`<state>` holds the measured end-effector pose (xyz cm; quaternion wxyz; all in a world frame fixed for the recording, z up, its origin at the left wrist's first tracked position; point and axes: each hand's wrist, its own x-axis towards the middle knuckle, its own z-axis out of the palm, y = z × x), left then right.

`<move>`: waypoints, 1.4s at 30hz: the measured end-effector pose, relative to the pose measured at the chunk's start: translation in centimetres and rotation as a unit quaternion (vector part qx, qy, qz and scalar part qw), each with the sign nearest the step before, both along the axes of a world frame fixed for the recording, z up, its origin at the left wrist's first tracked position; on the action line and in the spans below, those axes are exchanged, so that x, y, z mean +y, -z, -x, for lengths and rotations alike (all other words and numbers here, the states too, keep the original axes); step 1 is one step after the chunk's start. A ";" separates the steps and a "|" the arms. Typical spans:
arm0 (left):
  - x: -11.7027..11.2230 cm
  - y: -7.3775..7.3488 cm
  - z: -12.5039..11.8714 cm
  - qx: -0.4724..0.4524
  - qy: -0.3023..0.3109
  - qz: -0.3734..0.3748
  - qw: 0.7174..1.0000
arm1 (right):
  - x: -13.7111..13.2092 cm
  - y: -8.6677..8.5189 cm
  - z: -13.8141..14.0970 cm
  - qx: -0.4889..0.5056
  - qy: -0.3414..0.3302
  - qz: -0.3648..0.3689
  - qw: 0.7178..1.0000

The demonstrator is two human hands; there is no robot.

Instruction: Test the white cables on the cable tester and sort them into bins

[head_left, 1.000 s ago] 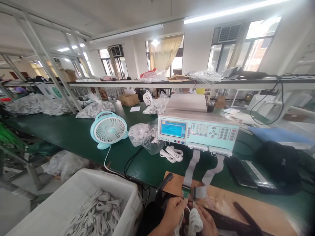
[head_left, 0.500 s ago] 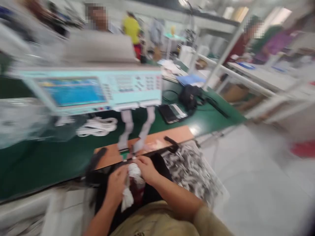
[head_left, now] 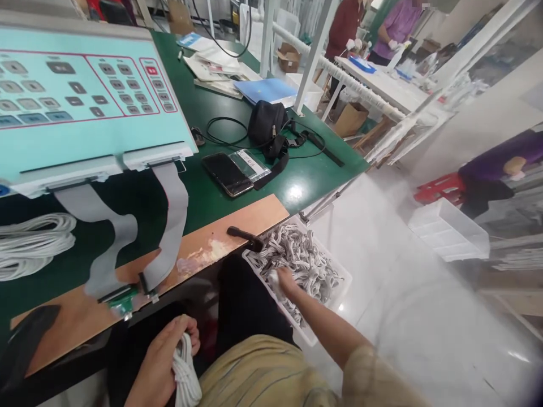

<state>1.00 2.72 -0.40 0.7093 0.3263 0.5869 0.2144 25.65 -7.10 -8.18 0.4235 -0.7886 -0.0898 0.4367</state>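
My left hand (head_left: 163, 359) is closed around a coiled bundle of white cable (head_left: 185, 373), held low over my lap. My right arm reaches out to the right, over a plastic bin (head_left: 345, 288) heaped with bundled grey-white cables (head_left: 314, 254). There my right hand (head_left: 287, 282) is closed on a white cable bundle (head_left: 275, 278), partly hidden by the fingers. Two flat grey ribbon cables (head_left: 172, 226) hang from a light-blue tester (head_left: 106, 135). Their ends rest by a small green circuit board (head_left: 123, 305) at the bench edge, and neither hand touches them.
More white cable coils (head_left: 36, 243) lie under the tester. On the green bench (head_left: 203, 220) are a phone (head_left: 227, 174), a black pouch (head_left: 267, 124) and a blue folder (head_left: 267, 90). A black handle (head_left: 245, 236) juts from the wooden strip. Other people work beyond.
The view has swung right and closer. My hands, together near the ribbon cable ends before, have parted: the right has gone to the bin, while the left keeps hold of its cable bundle.
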 end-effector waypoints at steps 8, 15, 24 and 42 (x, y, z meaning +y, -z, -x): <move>-0.3 -0.2 -0.9 -0.198 -0.090 -0.003 0.976 | -1.3 -0.6 -2.1 -0.080 -0.077 -0.031 0.993; -1.5 -1.3 -0.9 -0.276 -0.050 -0.121 0.952 | 3.8 -7.4 10.8 0.112 -0.385 -0.283 0.871; -2.1 -2.1 4.0 -0.028 0.092 -0.242 0.965 | 5.1 -7.4 13.2 -0.018 -0.406 -0.303 0.862; -0.2 -3.5 4.9 -0.116 0.034 -0.008 0.993 | 6.5 -10.1 13.5 -0.101 -0.517 -0.305 0.793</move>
